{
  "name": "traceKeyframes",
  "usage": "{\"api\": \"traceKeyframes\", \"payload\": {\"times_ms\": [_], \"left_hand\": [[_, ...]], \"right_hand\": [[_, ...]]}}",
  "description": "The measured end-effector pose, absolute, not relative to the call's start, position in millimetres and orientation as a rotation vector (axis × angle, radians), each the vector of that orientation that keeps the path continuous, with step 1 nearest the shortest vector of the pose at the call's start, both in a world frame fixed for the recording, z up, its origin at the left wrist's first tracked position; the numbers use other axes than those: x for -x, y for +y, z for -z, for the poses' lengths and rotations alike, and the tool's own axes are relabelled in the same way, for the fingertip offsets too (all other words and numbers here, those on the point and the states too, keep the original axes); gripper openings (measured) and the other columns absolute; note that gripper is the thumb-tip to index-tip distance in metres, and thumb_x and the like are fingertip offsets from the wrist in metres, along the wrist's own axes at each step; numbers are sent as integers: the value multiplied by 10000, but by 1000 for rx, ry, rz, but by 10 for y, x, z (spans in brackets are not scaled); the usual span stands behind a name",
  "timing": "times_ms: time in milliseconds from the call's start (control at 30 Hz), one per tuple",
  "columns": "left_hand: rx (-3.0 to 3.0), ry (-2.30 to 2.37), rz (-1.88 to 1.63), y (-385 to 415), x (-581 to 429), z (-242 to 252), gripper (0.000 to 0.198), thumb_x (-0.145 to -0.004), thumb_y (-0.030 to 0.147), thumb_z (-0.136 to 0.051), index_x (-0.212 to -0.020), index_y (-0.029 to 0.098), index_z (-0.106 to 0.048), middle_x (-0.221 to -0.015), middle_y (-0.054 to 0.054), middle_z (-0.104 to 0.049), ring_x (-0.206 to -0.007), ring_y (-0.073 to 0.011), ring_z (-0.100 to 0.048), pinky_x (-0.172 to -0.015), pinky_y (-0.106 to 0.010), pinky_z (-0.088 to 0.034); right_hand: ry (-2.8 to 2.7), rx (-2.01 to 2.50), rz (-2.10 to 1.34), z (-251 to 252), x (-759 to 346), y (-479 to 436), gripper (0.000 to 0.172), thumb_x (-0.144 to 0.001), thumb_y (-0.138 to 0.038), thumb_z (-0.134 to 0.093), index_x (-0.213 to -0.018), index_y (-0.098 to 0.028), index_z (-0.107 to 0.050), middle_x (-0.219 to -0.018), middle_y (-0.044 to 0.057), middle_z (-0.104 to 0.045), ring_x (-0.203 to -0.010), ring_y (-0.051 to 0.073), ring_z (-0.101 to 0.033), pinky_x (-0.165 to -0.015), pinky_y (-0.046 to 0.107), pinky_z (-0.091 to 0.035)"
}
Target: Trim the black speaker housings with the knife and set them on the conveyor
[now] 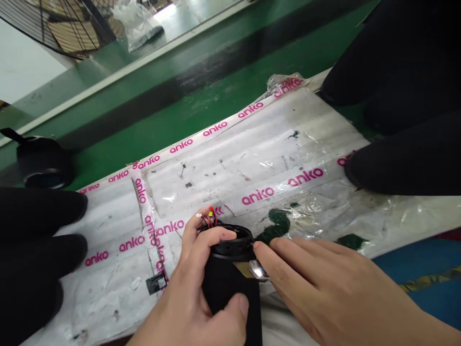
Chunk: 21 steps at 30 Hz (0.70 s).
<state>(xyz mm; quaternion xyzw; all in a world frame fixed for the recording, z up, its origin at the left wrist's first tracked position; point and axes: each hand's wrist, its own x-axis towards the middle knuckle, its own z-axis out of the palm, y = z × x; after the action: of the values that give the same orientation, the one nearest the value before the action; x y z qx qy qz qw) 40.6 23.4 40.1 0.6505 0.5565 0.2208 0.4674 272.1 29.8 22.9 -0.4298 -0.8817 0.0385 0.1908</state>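
My left hand is wrapped round a black fabric-covered cylinder, its index finger hooked over the black ring at the open end. Thin red and black wires with small white and yellow connectors stick out beside that ring. My right hand is closed, with its index fingertip against the ring's right side. Under those fingers shows a shiny metal piece, next to a brownish strip; the right thumb is hidden.
Black cylinders lie at the left and right on a worn white mat with pink-lettered tape. A small black part rests left of my hands. Beyond are a green surface, another black cylinder and a wire fan guard.
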Motion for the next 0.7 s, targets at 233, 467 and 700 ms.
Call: {"api": "traceKeyframes", "payload": {"times_ms": [233, 467, 700], "left_hand": [[-1683, 1364, -714, 209, -484, -264, 681, -826, 173, -644, -1447, 427, -526, -1682, -54, -430, -1626, -393, -417, -1306, -670, -354], [-1729, 1292, -707, 300, -455, -240, 755, -761, 113, -645, -1450, 395, -523, -1648, -93, -462, -1587, -404, -482, -1286, -649, -408], [-1732, 1287, -615, 329, -405, -282, 766, -807, 115, -659, -1469, 449, -467, -1661, -84, -427, -1614, -431, -433, -1273, -734, -375]], "right_hand": [[-2525, 1334, -25, -214, -2708, 272, 541, -676, -29, -525, -1182, -222, -512, -771, -32, -629, -612, 191, -625, -627, 361, -386], [-2512, 1353, -158, -248, -2685, 367, 612, -511, -69, -616, -1065, -270, -453, -699, -57, -557, -486, 179, -550, -491, 339, -350], [-2567, 1330, -269, -297, -2683, 434, 599, -513, -77, -606, -1082, -247, -524, -657, -59, -528, -401, 162, -480, -414, 330, -233]]}}
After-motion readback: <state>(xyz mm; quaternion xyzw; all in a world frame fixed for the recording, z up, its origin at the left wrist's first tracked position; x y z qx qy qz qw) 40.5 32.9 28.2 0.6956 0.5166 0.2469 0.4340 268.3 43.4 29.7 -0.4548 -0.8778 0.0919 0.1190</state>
